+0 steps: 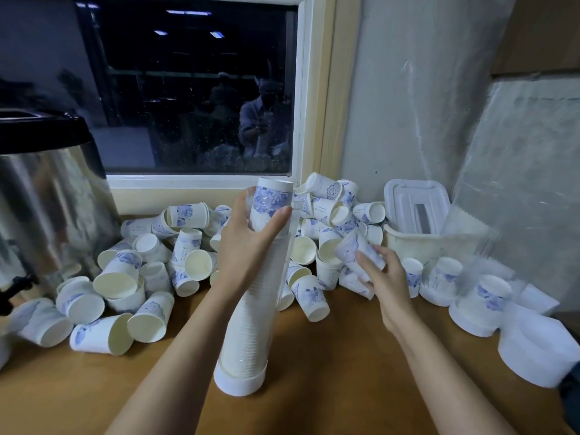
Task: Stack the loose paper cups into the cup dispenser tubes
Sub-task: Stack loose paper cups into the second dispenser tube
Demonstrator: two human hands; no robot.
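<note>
Clear plastic dispenser tube (pixel 251 324) stands tilted on the tabletop (pixel 329 372), white cap (pixel 240 381) at its base, packed with nested cups almost to the mouth. Left hand (pixel 248 243) is wrapped round the tube near its top, just under the blue-patterned top cup (pixel 271 196). Right hand (pixel 386 277), well apart to the right of the tube, has its fingers curled round one loose cup (pixel 351 246), which lies tilted at the edge of the heap. The cup pile (pixel 150 268) spreads behind the tube and to both sides. Metal urn (pixel 47 199) sits far left of the tube, white basket (pixel 433 243) behind it to the right.

Step looks like mid-fill: fetching the next cup while the tube is steadied. Next move likely needs the cup lifted clear, turned to match the stack's direction, then brought to the tube mouth and pushed in. Little room seems left at the top, so it may be near full.
</note>
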